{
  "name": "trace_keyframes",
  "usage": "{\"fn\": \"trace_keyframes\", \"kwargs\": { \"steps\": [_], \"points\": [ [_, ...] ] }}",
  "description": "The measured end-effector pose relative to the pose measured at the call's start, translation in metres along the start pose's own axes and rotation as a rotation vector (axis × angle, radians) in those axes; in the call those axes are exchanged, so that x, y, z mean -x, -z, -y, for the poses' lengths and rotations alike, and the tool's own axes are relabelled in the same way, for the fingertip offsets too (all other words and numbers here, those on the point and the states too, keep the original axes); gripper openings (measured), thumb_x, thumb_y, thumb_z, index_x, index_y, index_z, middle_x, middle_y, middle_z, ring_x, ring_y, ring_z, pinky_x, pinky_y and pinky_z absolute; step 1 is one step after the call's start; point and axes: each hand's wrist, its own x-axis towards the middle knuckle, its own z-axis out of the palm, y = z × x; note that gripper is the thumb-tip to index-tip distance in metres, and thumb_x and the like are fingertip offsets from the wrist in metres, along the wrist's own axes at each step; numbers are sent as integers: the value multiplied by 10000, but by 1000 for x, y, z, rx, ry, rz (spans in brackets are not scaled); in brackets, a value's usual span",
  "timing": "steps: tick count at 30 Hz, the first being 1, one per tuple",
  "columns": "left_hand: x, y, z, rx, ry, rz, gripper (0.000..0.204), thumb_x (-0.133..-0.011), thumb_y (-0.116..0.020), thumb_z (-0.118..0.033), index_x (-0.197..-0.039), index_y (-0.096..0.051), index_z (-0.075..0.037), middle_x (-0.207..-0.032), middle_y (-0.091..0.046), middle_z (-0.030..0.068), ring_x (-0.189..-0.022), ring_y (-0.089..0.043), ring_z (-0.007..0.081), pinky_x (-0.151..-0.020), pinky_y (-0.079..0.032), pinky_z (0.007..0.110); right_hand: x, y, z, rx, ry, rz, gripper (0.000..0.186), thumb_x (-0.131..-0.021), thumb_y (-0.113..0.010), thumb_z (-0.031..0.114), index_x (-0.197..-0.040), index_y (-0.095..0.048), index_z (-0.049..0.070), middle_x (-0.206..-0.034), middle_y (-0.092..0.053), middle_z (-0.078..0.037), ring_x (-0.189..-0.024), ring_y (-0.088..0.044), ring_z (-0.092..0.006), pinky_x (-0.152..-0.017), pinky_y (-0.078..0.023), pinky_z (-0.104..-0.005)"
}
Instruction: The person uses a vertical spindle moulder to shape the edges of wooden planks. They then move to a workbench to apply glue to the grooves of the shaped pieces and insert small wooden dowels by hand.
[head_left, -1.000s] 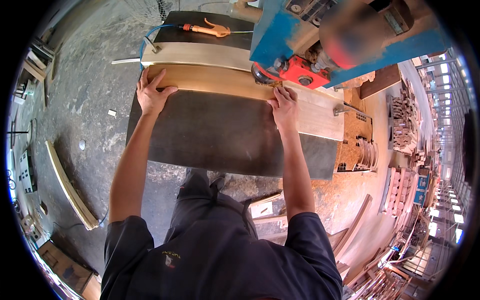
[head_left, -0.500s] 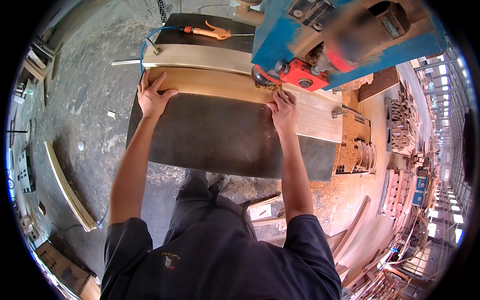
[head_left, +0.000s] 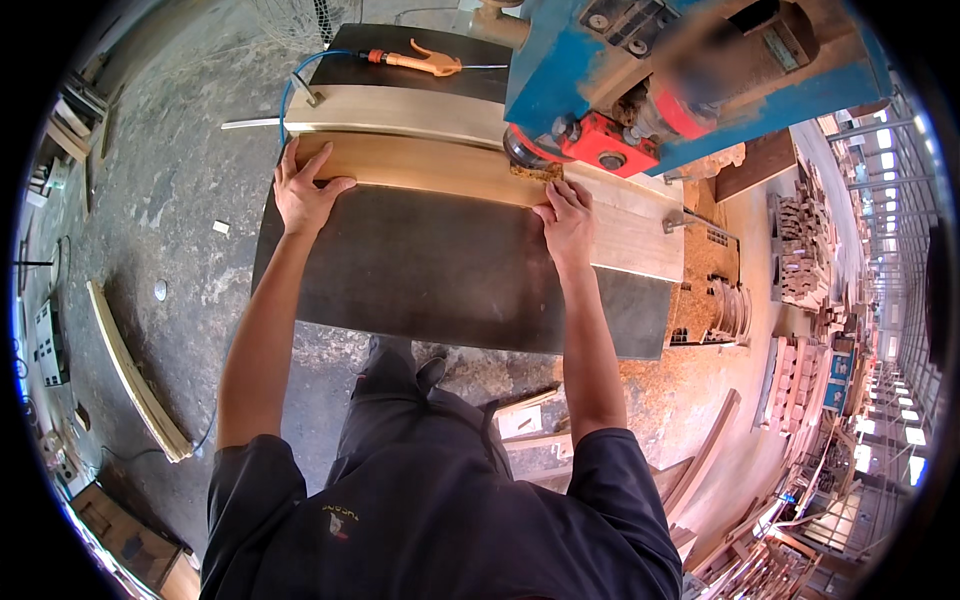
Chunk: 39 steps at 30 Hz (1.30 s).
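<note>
My left hand (head_left: 308, 190) grips the left end of a tan wooden board (head_left: 430, 165), with thumb and fingers spread over it. My right hand (head_left: 565, 210) has curled fingers on the board's right end, beside wood shavings and just below the round red-and-dark cutter head (head_left: 530, 150). The board lies along the upper part of a dark machine table (head_left: 430, 280), in front of a pale wooden strip (head_left: 400, 110). Above the cutter hangs the machine's blue housing (head_left: 690, 150), with a red block on it. Pale wood also lies under and right of my right hand.
An orange air gun (head_left: 432, 62) with a blue hose lies at the back. Metal clamps (head_left: 672, 222) stand at both ends of the pale wood. Long timber pieces (head_left: 135, 370) lie on the floor at left. Stacked wooden parts (head_left: 800, 245) and sawdust are at right.
Both hands and the board sit very slightly lower in the picture than a second ago; little has changed since half a second ago.
</note>
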Motion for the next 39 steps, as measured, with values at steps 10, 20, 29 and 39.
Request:
{"fn": "trace_keyframes", "kwargs": {
  "steps": [10, 20, 29, 39],
  "points": [
    [2, 2, -2, 15, -6, 1, 716, -658, -940, -489, -1327, -757, -311, -1603, -472, 152, -1396, -498, 389, -1143, -447, 504, 2, -1, -5, -13, 37, -8, 418, -726, -862, 128, -1123, -785, 21, -1230, -753, -72, -1222, -634, -325, -980, -567, -427],
    [3, 5, -1, 22, -6, -9, 733, -650, -960, -430, -1339, -748, -298, -1600, -474, 159, -1401, -501, 395, -1148, -440, 505, -1, 6, 2, -20, 34, 14, 401, -738, -868, 143, -1116, -801, 27, -1206, -772, -91, -1202, -659, -324, -1002, -565, -417],
    [4, 9, -5, 45, 53, 7, 745, -604, -986, -369, -1312, -762, -306, -1602, -475, 118, -1390, -510, 380, -1135, -473, 504, 1, 9, 3, -54, 83, 2, 391, -680, -885, 106, -1051, -802, 13, -1150, -780, -87, -1191, -664, -306, -999, -566, -423],
    [7, 11, -5, 31, 8, -11, 735, -551, -996, -367, -1255, -787, -319, -1567, -512, 84, -1343, -538, 373, -1092, -502, 497, 12, 16, 10, -30, 36, -31, 437, -645, -915, 116, -1055, -793, 27, -1150, -776, -80, -1186, -650, -324, -1021, -546, -435]
  ]
}}
